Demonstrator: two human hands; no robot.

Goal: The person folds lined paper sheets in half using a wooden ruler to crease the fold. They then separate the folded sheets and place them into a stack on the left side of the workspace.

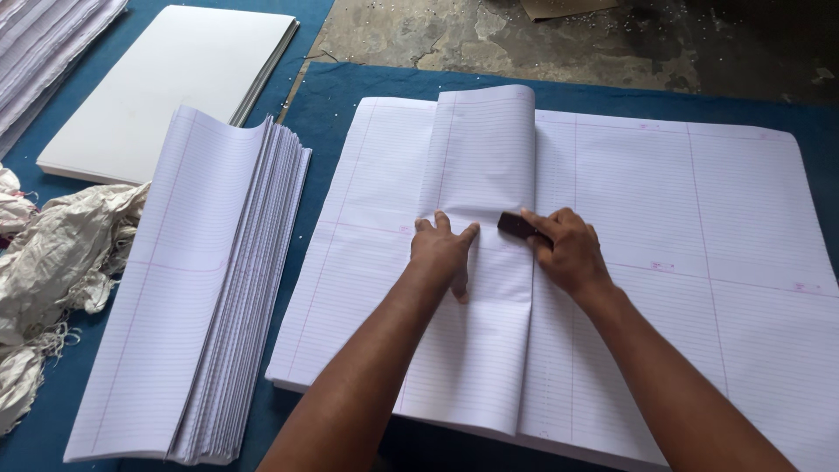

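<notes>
A large stack of ruled white sheets (699, 227) lies flat on a blue cloth. On top, a folded strip of ruled paper (479, 175) runs from far to near. My left hand (444, 252) presses flat on this strip near its middle, fingers spread. My right hand (566, 249) sits at the strip's right edge and holds a small dark block (516, 225) against the fold line.
A pile of folded ruled sheets (192, 288) lies to the left. Beyond it rests a stack of plain white board (166, 87). Crumpled whitish rags (52, 271) sit at the far left. Bare concrete floor (542, 39) shows past the blue cloth (328, 96).
</notes>
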